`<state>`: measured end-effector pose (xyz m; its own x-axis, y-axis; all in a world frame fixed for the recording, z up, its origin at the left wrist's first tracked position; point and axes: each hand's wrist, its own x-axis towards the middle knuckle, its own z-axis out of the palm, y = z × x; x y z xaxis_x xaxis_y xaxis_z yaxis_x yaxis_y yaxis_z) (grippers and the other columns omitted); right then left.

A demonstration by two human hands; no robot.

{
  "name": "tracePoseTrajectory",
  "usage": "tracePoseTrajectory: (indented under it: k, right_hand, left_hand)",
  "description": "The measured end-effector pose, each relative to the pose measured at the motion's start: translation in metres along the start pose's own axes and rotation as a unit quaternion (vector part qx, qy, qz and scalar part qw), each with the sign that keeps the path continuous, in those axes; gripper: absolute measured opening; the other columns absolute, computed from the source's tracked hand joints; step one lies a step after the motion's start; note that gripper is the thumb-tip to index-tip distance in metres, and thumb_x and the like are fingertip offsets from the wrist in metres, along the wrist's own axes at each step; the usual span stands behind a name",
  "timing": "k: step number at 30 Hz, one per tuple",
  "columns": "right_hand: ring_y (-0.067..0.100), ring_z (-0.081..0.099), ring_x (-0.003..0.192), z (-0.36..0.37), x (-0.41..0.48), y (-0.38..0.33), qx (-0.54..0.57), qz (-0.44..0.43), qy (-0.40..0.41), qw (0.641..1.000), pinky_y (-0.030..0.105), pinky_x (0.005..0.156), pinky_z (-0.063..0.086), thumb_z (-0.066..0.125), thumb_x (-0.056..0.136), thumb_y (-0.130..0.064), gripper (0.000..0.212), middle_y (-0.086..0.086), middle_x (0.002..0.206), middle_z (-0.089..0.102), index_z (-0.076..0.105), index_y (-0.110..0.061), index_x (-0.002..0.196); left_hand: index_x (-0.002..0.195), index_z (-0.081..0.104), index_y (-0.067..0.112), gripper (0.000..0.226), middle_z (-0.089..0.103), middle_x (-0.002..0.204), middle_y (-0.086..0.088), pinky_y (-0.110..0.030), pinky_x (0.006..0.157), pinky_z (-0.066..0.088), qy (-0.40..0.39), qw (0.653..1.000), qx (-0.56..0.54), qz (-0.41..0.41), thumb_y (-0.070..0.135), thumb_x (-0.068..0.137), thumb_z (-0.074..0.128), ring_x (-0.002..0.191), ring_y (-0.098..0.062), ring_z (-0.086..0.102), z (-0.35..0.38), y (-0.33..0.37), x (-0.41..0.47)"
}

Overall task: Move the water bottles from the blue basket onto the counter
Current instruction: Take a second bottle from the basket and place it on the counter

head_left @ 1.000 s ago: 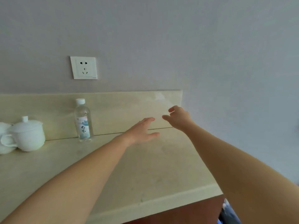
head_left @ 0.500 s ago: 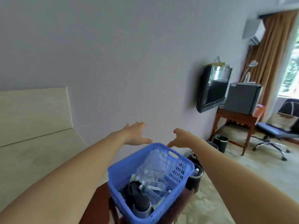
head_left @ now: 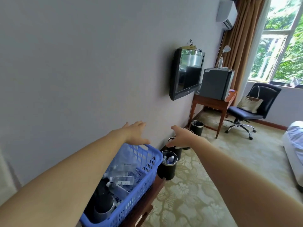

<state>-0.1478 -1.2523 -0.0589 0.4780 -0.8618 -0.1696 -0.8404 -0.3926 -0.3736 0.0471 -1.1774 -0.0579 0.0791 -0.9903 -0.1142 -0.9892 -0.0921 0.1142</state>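
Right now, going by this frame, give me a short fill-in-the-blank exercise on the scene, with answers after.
The water bottles lie inside the ____ basket.
The left hand and right hand are both ____, holding nothing.
The television is mounted on the ____.
A beige bag sits on the office ____.
Missing words: blue; open; wall; chair.
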Motion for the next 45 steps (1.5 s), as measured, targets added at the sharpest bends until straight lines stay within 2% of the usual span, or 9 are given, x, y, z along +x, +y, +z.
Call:
tracePoseTrajectory:
  k: [7, 12, 22, 35, 45]
  right_hand:
    - [0.032, 0.035, 0.138, 0.000, 0.058, 0.011, 0.003, -0.008, -0.008, 1.000, 0.043, 0.110, 0.036, 0.076, 0.075, -0.040, 0.100, 0.013, 0.150, 0.036, 0.015, -0.021, 0.152]
    - [0.029, 0.030, 0.141, -0.010, 0.117, 0.002, -0.007, -0.032, -0.027, 0.999, 0.044, 0.113, 0.033, 0.076, 0.077, -0.038, 0.100, 0.008, 0.153, 0.033, 0.012, -0.022, 0.152]
    - [0.029, 0.033, 0.140, -0.005, 0.231, -0.029, -0.015, -0.076, -0.061, 0.995, 0.042, 0.113, 0.033, 0.075, 0.079, -0.035, 0.099, 0.009, 0.152, 0.035, 0.010, -0.020, 0.153]
    - [0.030, 0.031, 0.141, 0.000, 0.357, -0.033, -0.050, -0.162, -0.126, 0.977, 0.044, 0.113, 0.033, 0.074, 0.079, -0.032, 0.100, 0.009, 0.154, 0.033, 0.009, -0.020, 0.153]
    - [0.030, 0.029, 0.142, 0.009, 0.438, -0.041, -0.117, -0.273, -0.204, 0.933, 0.044, 0.113, 0.032, 0.073, 0.081, -0.029, 0.097, 0.010, 0.155, 0.030, 0.008, -0.021, 0.153]
  left_hand:
    - [0.155, -0.002, 0.012, 0.093, -0.005, 0.164, -0.002, -0.047, 0.121, -0.003, -0.012, 1.000, -0.011, 0.011, 0.056, 0.092, 0.049, 0.151, -0.015, -0.002, 0.006, 0.003, 0.056]
    - [0.155, -0.004, 0.012, 0.094, -0.006, 0.164, -0.001, -0.048, 0.120, -0.003, -0.004, 1.000, -0.018, -0.012, 0.056, 0.091, 0.049, 0.151, -0.015, -0.003, -0.003, -0.024, 0.106]
    - [0.155, -0.007, 0.012, 0.094, -0.008, 0.164, -0.002, -0.048, 0.121, -0.005, -0.022, 0.997, -0.043, -0.066, 0.057, 0.092, 0.048, 0.151, -0.017, -0.003, -0.003, -0.087, 0.180]
    - [0.155, -0.008, 0.015, 0.095, -0.008, 0.164, 0.000, -0.047, 0.121, -0.006, -0.022, 0.977, -0.097, -0.186, 0.058, 0.091, 0.048, 0.151, -0.018, -0.002, 0.013, -0.126, 0.257]
    - [0.155, -0.008, 0.015, 0.098, -0.008, 0.164, 0.000, -0.046, 0.121, -0.006, 0.002, 0.929, -0.172, -0.329, 0.058, 0.090, 0.051, 0.151, -0.015, -0.001, 0.041, -0.129, 0.291]
